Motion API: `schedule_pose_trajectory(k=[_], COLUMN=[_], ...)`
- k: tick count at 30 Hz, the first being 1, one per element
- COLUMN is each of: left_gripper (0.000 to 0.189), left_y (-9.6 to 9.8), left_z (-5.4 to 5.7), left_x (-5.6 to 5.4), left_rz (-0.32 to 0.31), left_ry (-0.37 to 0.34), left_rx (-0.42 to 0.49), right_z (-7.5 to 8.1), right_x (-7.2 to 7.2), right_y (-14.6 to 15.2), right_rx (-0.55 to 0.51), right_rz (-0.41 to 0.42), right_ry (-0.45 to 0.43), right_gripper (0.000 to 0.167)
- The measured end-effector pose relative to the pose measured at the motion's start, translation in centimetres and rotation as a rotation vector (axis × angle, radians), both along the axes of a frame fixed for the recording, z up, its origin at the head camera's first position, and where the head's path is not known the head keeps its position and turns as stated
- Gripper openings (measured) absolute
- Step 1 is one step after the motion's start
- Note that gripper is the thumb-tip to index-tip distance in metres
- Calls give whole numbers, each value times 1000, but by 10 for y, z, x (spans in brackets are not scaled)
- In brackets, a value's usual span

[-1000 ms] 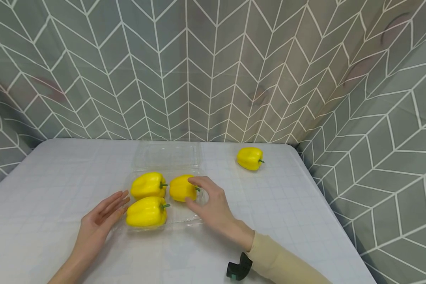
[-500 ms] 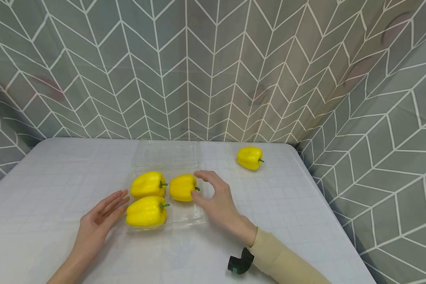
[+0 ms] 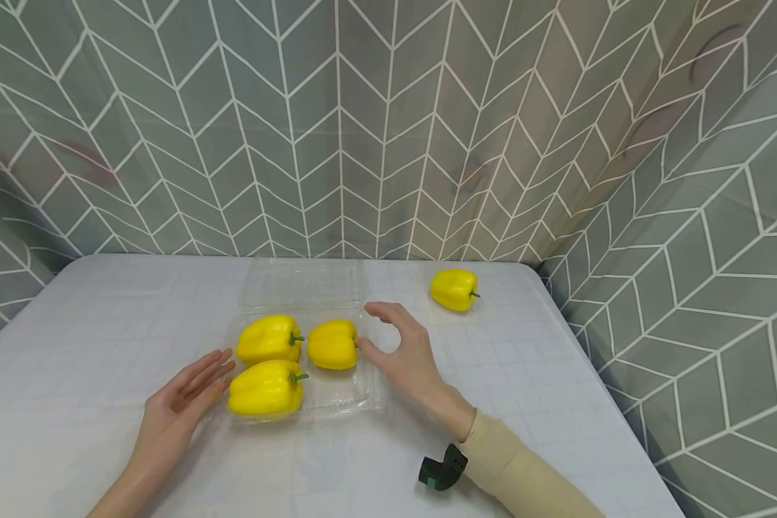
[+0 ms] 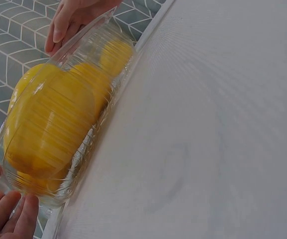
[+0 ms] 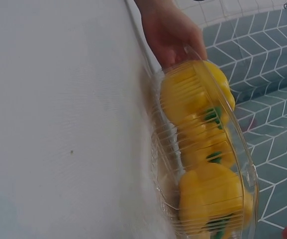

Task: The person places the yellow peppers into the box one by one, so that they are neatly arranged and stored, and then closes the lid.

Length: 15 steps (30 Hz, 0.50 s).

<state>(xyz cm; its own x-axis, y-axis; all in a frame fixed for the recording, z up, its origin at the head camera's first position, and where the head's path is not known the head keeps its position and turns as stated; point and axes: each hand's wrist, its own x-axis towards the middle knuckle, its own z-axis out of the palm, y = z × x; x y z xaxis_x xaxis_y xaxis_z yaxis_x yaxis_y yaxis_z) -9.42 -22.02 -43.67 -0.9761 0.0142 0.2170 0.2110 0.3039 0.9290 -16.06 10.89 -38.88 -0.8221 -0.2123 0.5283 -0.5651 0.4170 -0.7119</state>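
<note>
A clear plastic clamshell box [image 3: 337, 399] lies on the table with three yellow bell peppers inside. Two of them, the back left pepper [image 3: 268, 339] and the front left pepper [image 3: 265, 388], sit one behind the other. The third pepper [image 3: 332, 345] is on the right side of the box. My left hand [image 3: 184, 403] has its fingertips at the box's left edge, the fingers relaxed; the left wrist view shows those fingers [image 4: 26, 214] right at the rim. Over the box's right edge is my right hand [image 3: 414, 360], thumb and fingers spread apart around nothing, thumb tip near the third pepper's stem end.
Another yellow pepper [image 3: 455, 289] lies on the table at the back right. The box's lid [image 3: 304, 283] is folded back toward the curtain [image 3: 337, 129]. A black device [image 3: 443, 467] sits beside the right sleeve [image 3: 518, 467].
My right hand has let go of the third pepper and drawn back to the right, leaving it in the box. The left hand has stayed in place.
</note>
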Motion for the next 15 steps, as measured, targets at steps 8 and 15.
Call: schedule_pose_trajectory(k=[8, 15], left_gripper=[50, 50], left_y=[1, 0], left_z=[-1, -1], left_x=[0, 0], left_rz=[-5, -26], left_ry=[28, 31], left_rx=[-6, 53], right_z=[3, 6], right_x=[-3, -8], right_y=[3, 10], right_rx=[3, 6], right_rz=[-29, -54], right_ry=[-18, -17], right_gripper=[44, 44])
